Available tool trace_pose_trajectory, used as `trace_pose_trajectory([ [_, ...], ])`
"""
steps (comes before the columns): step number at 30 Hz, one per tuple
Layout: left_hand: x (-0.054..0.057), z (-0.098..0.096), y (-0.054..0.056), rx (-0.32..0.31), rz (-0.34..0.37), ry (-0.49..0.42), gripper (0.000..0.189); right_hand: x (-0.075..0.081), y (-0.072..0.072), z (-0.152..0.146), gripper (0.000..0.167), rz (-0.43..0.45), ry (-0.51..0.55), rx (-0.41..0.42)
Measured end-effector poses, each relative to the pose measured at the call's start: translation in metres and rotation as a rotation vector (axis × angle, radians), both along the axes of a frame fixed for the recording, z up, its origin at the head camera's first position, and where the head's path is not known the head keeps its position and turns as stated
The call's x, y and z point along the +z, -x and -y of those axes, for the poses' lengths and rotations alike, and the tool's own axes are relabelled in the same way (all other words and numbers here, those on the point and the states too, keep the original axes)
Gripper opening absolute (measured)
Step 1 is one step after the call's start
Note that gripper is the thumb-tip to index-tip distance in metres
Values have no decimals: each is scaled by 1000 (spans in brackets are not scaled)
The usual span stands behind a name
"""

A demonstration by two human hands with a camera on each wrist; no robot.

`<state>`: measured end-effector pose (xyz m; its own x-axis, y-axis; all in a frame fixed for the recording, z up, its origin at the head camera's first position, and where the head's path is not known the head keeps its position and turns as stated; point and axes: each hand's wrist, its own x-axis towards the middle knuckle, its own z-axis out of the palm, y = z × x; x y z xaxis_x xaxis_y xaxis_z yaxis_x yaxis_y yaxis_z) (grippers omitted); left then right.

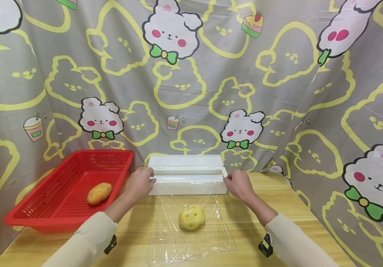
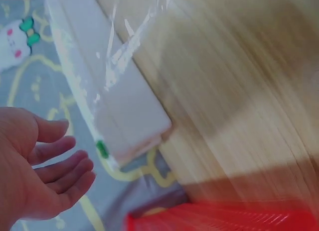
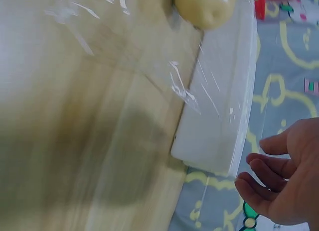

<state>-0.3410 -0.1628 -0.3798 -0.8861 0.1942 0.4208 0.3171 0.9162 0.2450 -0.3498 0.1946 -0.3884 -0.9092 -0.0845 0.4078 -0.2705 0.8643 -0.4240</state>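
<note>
one white box [image 1: 188, 188] between hands [image 1: 140, 183] [image 1: 240, 184], potato [image 1: 192, 217] on near side

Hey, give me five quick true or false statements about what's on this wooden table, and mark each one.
1. The left hand and right hand are at opposite ends of the white box. True.
2. The box's lid is closed. False: the lid is open.
3. Clear film extends from the box's front. True.
4. A pale potato lies in front of the box. True.
5. The red basket holds three potatoes. False: it holds one tan potato.
</note>
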Motion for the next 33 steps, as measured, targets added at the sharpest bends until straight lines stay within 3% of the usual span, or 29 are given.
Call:
trace_pose_trajectory([
  [3, 1, -6, -18, -82, -9, 23, 13, -3, -14, 2, 20, 43, -9, 64],
  [5, 0, -10, -31, -170, -2, 28, 19, -4, -26, 2, 17, 90, -22, 118],
  [11, -10, -17, -72, -439, 137, 31, 25, -5, -58, 2, 20, 284, -117, 343],
  [15, -19, -20, -94, -537, 229, 91, 24, -2, -78, 2, 20, 446, -163, 435],
  [19, -24, -23, -110, -583, 291, 137, 25, -1, -95, 2, 26, 531, -195, 421],
  [22, -26, -23, -117, -586, 316, 160, 27, -6, -104, 1, 29, 539, -227, 416],
  [29, -36, -21, -127, -547, 426, 172, 34, -22, -116, 2, 36, 573, -235, 398],
  [33, -39, -20, -129, -555, 424, 200, 34, -25, -118, 3, 41, 608, -235, 357],
])
